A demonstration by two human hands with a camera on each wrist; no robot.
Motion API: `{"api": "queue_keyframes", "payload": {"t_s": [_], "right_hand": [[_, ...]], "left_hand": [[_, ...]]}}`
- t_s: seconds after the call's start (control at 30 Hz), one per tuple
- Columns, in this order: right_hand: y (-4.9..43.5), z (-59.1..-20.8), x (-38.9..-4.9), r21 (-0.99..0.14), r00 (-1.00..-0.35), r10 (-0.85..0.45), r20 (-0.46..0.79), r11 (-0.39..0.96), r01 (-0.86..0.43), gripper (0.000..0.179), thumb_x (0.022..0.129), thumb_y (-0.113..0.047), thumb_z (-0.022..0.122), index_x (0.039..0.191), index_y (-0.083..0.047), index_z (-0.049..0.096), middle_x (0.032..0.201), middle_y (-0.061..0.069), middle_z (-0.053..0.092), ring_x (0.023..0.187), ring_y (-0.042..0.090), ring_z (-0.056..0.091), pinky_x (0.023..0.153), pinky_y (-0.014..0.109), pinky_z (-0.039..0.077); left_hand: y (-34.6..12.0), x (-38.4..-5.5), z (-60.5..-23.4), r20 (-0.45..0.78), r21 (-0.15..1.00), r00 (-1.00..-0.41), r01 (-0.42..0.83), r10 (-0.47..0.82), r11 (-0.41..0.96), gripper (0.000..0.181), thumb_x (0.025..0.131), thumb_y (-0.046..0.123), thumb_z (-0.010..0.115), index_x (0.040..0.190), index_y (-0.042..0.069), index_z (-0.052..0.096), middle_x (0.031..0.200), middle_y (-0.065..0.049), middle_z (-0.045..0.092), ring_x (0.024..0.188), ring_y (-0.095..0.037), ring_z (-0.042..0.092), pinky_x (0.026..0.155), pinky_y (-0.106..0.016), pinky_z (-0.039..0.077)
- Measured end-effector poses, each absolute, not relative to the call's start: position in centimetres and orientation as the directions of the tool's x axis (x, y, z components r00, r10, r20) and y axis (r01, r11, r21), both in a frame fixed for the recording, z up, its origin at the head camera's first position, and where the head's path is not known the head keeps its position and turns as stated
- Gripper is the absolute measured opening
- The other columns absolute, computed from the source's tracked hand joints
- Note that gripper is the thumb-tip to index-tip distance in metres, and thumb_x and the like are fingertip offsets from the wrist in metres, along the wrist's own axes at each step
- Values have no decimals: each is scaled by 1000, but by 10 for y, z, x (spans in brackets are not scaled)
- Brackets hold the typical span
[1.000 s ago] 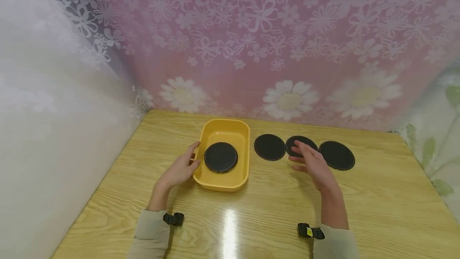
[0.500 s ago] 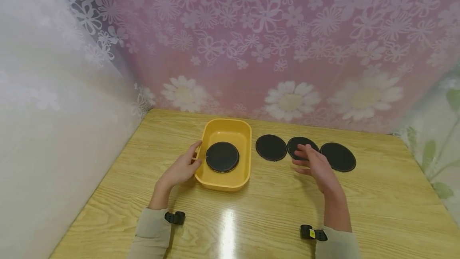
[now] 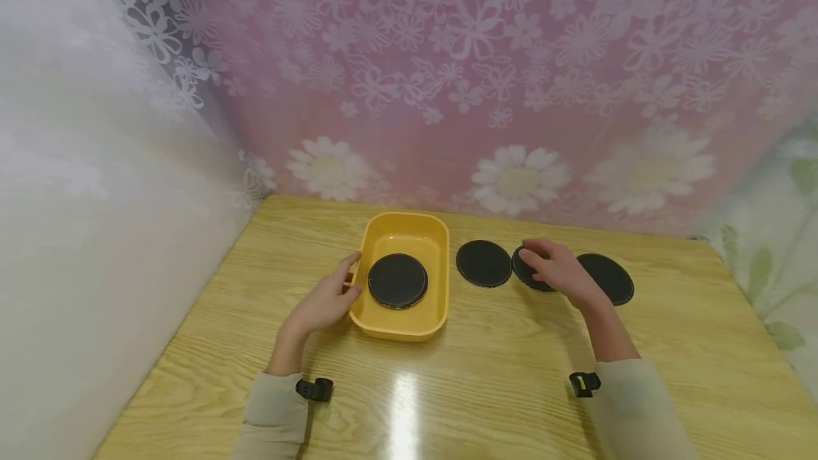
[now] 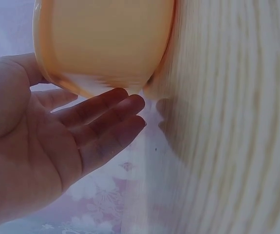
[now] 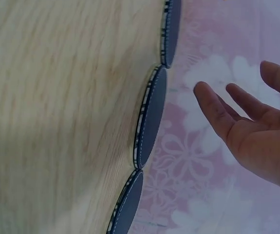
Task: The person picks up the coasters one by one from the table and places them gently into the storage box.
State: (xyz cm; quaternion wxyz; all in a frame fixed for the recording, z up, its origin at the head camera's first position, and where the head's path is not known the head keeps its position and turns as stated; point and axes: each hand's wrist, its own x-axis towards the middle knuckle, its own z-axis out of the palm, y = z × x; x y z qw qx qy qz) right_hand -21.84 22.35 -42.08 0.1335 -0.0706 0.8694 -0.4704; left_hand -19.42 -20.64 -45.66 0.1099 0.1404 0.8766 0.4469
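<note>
A yellow rectangular tub (image 3: 399,325) with raised walls stands on the table, and a round black coaster (image 3: 397,281) lies inside it. My left hand (image 3: 322,302) rests against the tub's left side, its thumb and fingers spread along the wall; in the left wrist view its fingers are fairly straight beside the tub (image 4: 105,44). Over the middle one of three coasters to the right of the tub, my right hand (image 3: 557,268) hovers with loosely bent fingers. It partly covers the middle coaster (image 3: 522,272). In the right wrist view that hand (image 5: 256,122) holds nothing, apart from the coasters.
The left coaster (image 3: 484,263) and right coaster (image 3: 608,279) lie flat in the row, close to the middle one. Behind the wooden table (image 3: 473,389) hangs a pink flowered cloth (image 3: 409,148). A pale wall covering (image 3: 128,233) borders the left side.
My right hand has turned palm down above the middle coaster, its fingers drawing closer together, and its forearm has swung to the right. My left hand stays at the tub.
</note>
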Motion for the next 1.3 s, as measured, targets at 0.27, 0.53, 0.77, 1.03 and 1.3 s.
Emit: {"api": "queue_keyframes", "payload": {"t_s": [0.27, 0.53, 0.77, 1.03, 1.3], "right_hand": [[199, -434, -249, -783, -955, -259, -145, 621, -50, 63, 102, -26, 55, 152, 6, 32, 152, 33, 31, 132, 49, 39, 97, 57, 45], [167, -451, -270, -688, -943, -301, -140, 715, -126, 65, 96, -14, 63, 150, 7, 34, 150, 33, 35, 134, 51, 37, 98, 59, 44], [157, -459, -283, -511, -916, -349, -197, 834, -208, 80, 87, -8, 71, 152, 8, 27, 147, 35, 37, 132, 52, 38, 96, 59, 44], [159, -457, -286, -475, -900, -335, -278, 863, -174, 80, 93, -15, 69, 155, 3, 22, 153, 35, 25, 137, 53, 30, 103, 63, 37], [156, -453, -288, -490, -914, -326, -240, 854, -176, 71, 91, -13, 71, 149, 5, 33, 143, 37, 29, 124, 51, 40, 93, 59, 44]], "left_hand": [[-203, -193, -454, -70, 830, -939, 133, 337, 542, 63, 103, 16, 49, 159, 12, 22, 136, -24, 54, 106, -29, 61, 76, -36, 51], [-205, -192, -456, -85, 823, -941, 119, 328, 555, 63, 103, 17, 50, 159, 14, 21, 137, -23, 54, 109, -31, 61, 79, -37, 50], [-205, -192, -458, -62, 817, -937, 150, 343, 557, 63, 103, 16, 51, 159, 11, 22, 136, -24, 55, 111, -30, 60, 81, -39, 51], [-205, -192, -455, -76, 816, -941, 132, 331, 563, 64, 103, 17, 50, 160, 15, 21, 137, -22, 54, 118, -32, 58, 87, -43, 50], [-206, -194, -454, -62, 812, -938, 152, 341, 564, 63, 103, 16, 50, 160, 13, 21, 139, -23, 53, 124, -35, 54, 91, -47, 49]]}}
